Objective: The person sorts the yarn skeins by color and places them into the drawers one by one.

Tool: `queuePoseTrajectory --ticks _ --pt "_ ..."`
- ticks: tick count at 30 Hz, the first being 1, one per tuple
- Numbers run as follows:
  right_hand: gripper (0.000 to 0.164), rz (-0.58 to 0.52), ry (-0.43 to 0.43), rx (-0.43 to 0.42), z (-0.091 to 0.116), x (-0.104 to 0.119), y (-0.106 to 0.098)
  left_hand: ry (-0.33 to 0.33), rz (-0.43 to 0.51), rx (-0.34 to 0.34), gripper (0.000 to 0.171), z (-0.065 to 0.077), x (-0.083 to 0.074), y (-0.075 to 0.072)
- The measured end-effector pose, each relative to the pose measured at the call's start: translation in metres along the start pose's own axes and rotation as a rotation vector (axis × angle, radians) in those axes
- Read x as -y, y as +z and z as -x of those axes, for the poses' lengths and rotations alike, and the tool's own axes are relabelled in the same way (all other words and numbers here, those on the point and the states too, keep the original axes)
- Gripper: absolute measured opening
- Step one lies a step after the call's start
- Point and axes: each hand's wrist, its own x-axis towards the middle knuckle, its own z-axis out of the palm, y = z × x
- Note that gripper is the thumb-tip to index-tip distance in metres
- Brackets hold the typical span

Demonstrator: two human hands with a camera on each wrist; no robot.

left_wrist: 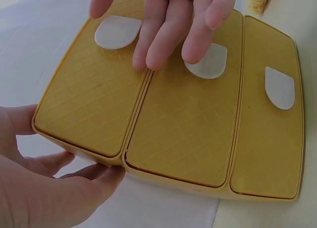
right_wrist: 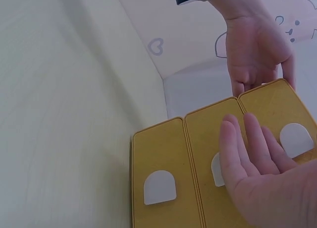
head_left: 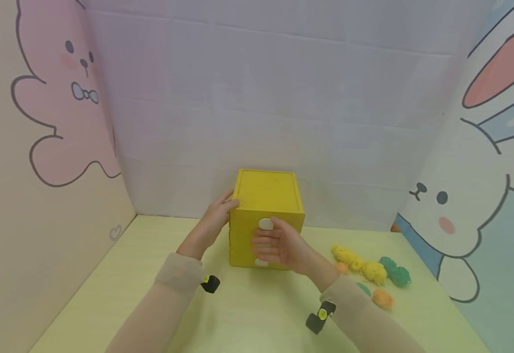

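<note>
A yellow drawer box (head_left: 268, 189) stands near the back wall, its three stacked drawers facing me. Each drawer front has a rounded white handle; the middle handle (left_wrist: 213, 64) is partly behind my right fingers. At the box's upper left front corner, my left hand (head_left: 213, 220) holds on, thumb at the top edge and fingers along the left side. My right hand (head_left: 285, 245) is in front of the drawers with fingers extended and holds nothing. Its thumb is close beside the top handle (head_left: 266, 224). Lower down, the bottom handle (head_left: 261, 263) shows below the right fingers.
Right of the box lie yellow yarn bundles (head_left: 374, 272), green yarn (head_left: 397, 275) and orange yarn (head_left: 383, 298); my right forearm partly covers some. Upright panels with cartoon animals flank the pale tabletop (head_left: 248, 314), and a white cloth wall (head_left: 274, 113) closes the back.
</note>
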Motion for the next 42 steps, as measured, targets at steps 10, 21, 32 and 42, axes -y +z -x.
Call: queuePoseTrajectory --ticks 10,21,32,42 --pt "0.078 -0.067 0.008 -0.042 -0.005 -0.001 0.003 0.010 0.014 0.032 0.067 -0.005 0.000 -0.003" --pt "0.070 -0.139 -0.036 -0.127 -0.008 -0.006 0.006 0.004 0.064 0.032 0.065 -0.007 0.000 -0.002" --pt "0.066 -0.177 -0.107 -0.183 -0.007 -0.011 0.008 0.014 0.075 0.032 0.065 -0.009 0.001 -0.003" --pt "0.066 -0.132 -0.112 -0.169 0.000 -0.015 0.010 0.009 0.055 0.037 0.064 -0.008 0.000 -0.004"
